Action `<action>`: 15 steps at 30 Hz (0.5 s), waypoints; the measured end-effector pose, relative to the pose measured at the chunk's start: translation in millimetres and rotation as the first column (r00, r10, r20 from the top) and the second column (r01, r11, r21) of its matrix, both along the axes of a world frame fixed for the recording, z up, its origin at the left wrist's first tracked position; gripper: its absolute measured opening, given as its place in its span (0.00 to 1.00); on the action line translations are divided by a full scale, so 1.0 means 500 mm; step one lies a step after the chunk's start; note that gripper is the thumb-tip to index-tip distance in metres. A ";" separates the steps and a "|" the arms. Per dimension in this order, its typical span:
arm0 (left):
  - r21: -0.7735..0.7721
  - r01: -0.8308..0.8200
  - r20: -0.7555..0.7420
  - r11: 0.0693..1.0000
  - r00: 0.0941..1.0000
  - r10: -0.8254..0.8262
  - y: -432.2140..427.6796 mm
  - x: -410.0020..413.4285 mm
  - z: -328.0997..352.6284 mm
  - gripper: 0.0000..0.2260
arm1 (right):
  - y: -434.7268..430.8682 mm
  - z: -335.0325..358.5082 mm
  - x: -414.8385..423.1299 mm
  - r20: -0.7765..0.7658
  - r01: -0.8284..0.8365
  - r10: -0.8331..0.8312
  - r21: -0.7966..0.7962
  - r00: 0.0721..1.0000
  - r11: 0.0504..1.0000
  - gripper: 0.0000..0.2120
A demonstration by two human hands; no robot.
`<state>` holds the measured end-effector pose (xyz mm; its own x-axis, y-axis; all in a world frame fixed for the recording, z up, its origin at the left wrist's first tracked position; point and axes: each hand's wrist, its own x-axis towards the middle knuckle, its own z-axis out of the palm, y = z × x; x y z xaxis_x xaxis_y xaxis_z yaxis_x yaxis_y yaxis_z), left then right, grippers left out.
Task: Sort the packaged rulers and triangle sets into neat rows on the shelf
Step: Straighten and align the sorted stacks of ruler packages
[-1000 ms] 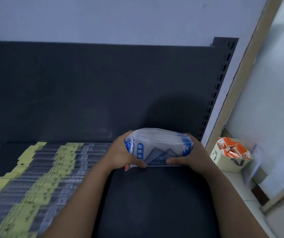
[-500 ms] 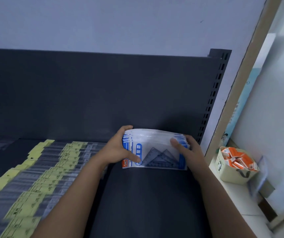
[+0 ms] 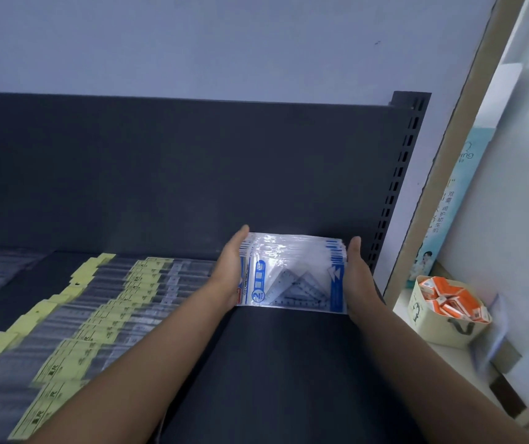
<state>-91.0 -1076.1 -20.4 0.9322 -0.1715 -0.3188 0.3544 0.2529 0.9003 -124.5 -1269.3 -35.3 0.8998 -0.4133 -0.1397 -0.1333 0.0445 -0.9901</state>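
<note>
Nearest us the dark shelf (image 3: 272, 363) runs between our forearms, and the rows of yellow-tagged rulers (image 3: 103, 309) fill its left part. Farther in, our left hand (image 3: 229, 274) and right hand (image 3: 357, 277) stand flat against the two short sides of the stack of triangle sets (image 3: 292, 274). The fingers are straight and together, pressing inward rather than wrapping it. Half a second ago our thumbs were hooked over the front pack and the fingers were curled round the bundle. That grip has since opened, and the stack now sits with its lower edge on the shelf at the right rear, close to the back panel (image 3: 160, 174). We judge the stack placed and now being squared up, which starts the triangle row beside the rulers.
</note>
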 end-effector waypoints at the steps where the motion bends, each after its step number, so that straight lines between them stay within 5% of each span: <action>1: -0.040 0.003 -0.011 0.999 1.000 -0.004 -0.005 -0.003 0.001 0.26 | 0.002 -0.001 -0.001 0.001 0.009 -0.009 0.009 1.000 1.000 0.33; 5: -0.064 0.095 -0.006 0.993 0.995 -0.095 -0.027 -0.003 -0.004 0.36 | 0.013 -0.008 -0.002 0.011 0.057 -0.057 0.009 0.998 0.998 0.32; 9: -0.029 0.080 -0.003 0.996 0.997 -0.080 -0.027 -0.011 0.006 0.32 | 0.006 -0.013 0.001 0.052 0.053 -0.047 -0.116 0.998 0.992 0.26; 12: 0.189 0.017 0.073 0.982 0.997 -0.031 -0.017 -0.005 0.006 0.21 | -0.002 -0.015 -0.006 0.096 0.040 -0.015 -0.259 0.995 0.965 0.18; 15: 0.385 -0.015 0.210 0.923 0.975 -0.072 0.008 0.005 0.002 0.17 | -0.012 -0.013 -0.027 0.296 0.155 0.017 -0.547 0.955 0.822 0.20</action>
<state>-88.7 -1072.2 -19.5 0.9820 -0.1048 -0.1568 0.1425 -0.1327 0.9809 -137.9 -1275.5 -42.0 0.8308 -0.4038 0.3830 0.1298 -0.5286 -0.8389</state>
